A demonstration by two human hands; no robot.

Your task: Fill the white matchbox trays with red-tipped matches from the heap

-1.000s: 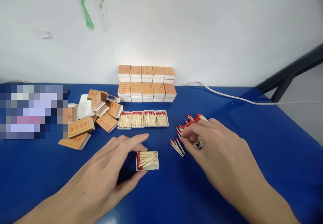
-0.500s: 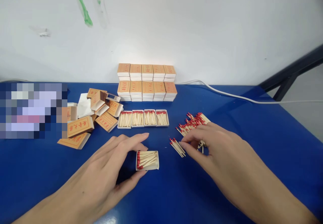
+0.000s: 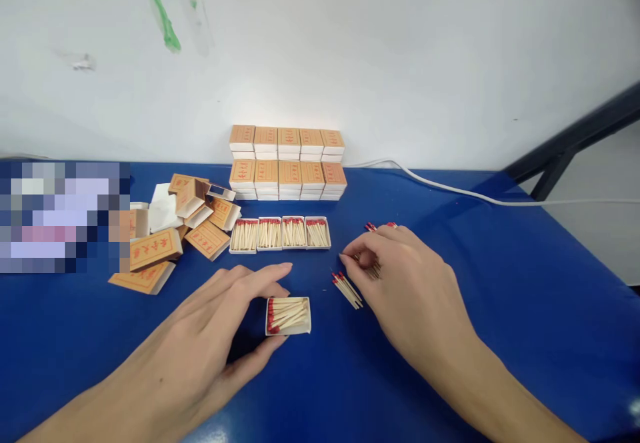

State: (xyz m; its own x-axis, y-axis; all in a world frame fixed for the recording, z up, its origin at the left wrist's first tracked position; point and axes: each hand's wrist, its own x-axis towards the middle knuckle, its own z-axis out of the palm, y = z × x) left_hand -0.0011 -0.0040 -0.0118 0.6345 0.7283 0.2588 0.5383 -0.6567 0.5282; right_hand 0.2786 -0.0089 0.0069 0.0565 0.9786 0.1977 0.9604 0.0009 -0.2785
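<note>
Gripping tray [image 3: 300, 329] by opposite sides: left hand [image 3: 210, 336] | right hand [image 3: 413, 276]: narrow pinch near matches [image 3: 347, 290], contents unclear

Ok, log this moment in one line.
left hand: holds white rectangular card tray of red-tipped wooden matches | right hand: over partly hidden match heap, grip unclear | beyond: row of four white match trays

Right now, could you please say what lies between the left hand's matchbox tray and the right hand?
In the head view, a few red-tipped matches lie on the blue tabletop between the tray and right hand.
</note>
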